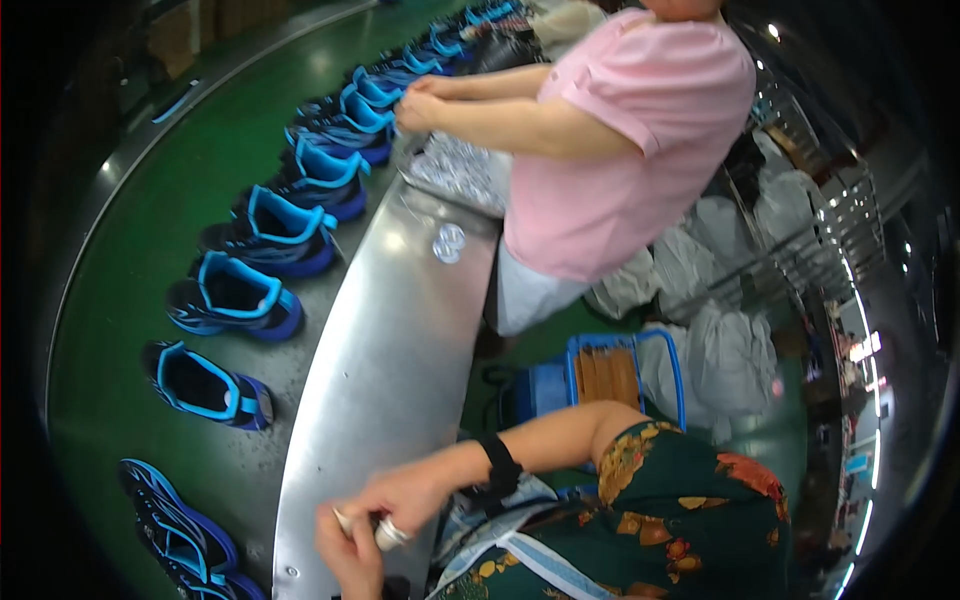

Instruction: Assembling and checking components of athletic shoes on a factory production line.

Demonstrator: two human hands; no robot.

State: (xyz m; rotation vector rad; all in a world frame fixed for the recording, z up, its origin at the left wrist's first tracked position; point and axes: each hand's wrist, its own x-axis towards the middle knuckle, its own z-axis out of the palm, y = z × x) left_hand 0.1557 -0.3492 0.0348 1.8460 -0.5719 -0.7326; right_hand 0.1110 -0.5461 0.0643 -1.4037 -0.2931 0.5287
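Observation:
My right hand (408,497), with a black band at the wrist, reaches over a bare metal ledge (385,340). Below it, my left hand (350,555) meets it with bent fingers. White wraps (390,535) show around fingers where the two hands come together. Both hands look closed; whatever lies between the fingertips is hidden. To the left of my hands, black sneakers with bright blue lining stand in a row on a green belt; the closest sneaker (180,535) is partly cut off by the lower edge.
A co-worker in a pink top (620,150) stands farther along the ledge, hands together above the belt. A metal tray (455,170) of silvery pieces sits beside them, near a pair of pale round pieces (448,243). Behind are a blue cart (625,365) and whitish sacks (715,360).

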